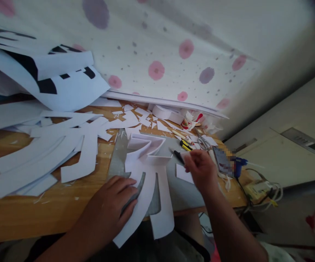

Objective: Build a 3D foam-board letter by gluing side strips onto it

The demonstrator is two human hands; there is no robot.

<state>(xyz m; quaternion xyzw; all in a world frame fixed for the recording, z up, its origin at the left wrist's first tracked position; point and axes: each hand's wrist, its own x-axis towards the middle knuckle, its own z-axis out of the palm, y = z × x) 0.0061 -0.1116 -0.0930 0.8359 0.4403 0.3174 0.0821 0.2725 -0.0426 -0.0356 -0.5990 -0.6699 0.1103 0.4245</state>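
Note:
A white paper cutout [137, 165] lies on the grey cutting mat [179, 198]. Its far end is folded up in angled walls, and two long curved strips hang past the table's front edge. My left hand [117, 200] rests on the cutout's left side, fingers spread and pressing the paper. To the right of the folds, my right hand [202, 171] is closed with bent fingers at the end of a dark craft knife [178, 157], whose tip points up and left. The exact grip is partly hidden. A white paper piece [184, 174] lies beside that hand.
Cut paper strips [37, 160] pile up on the left, below a large curled printed sheet [72, 87]. Paper scraps [130, 118] cover the table's back. A yellow-and-black cutter [186, 145], a phone [223, 160] and a blue glue gun [239, 165] lie to the right.

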